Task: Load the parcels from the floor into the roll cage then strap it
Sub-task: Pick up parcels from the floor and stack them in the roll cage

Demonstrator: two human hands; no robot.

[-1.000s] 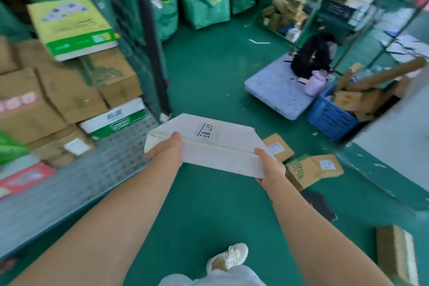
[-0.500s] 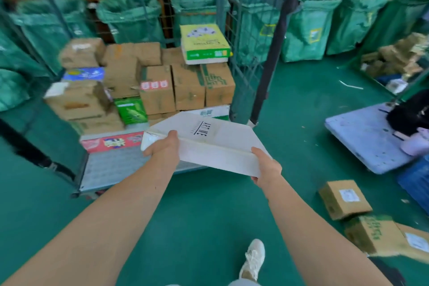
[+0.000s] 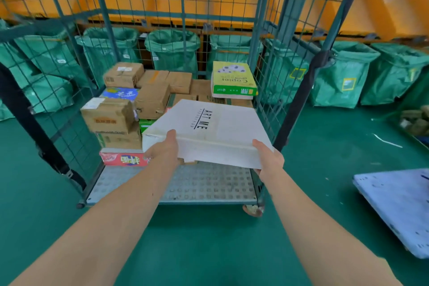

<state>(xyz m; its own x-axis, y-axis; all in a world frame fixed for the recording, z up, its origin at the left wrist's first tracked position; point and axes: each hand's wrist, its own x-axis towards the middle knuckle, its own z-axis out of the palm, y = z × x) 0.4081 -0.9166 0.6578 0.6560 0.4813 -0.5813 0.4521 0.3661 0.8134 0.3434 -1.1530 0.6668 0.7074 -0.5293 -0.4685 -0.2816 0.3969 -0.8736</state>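
Both bare arms are stretched out forward. Left hand (image 3: pixel 165 150) and right hand (image 3: pixel 269 158) each grip a near corner of the white box (image 3: pixel 222 127), thumbs on top.

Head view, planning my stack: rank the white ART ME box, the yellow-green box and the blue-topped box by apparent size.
1. white ART ME box, though it is nearest the camera
2. yellow-green box
3. blue-topped box, partly hidden

left hand (image 3: pixel 162 152), right hand (image 3: pixel 269 158) grip white parcel (image 3: pixel 209 132) | over roll cage (image 3: pixel 185 183) floor
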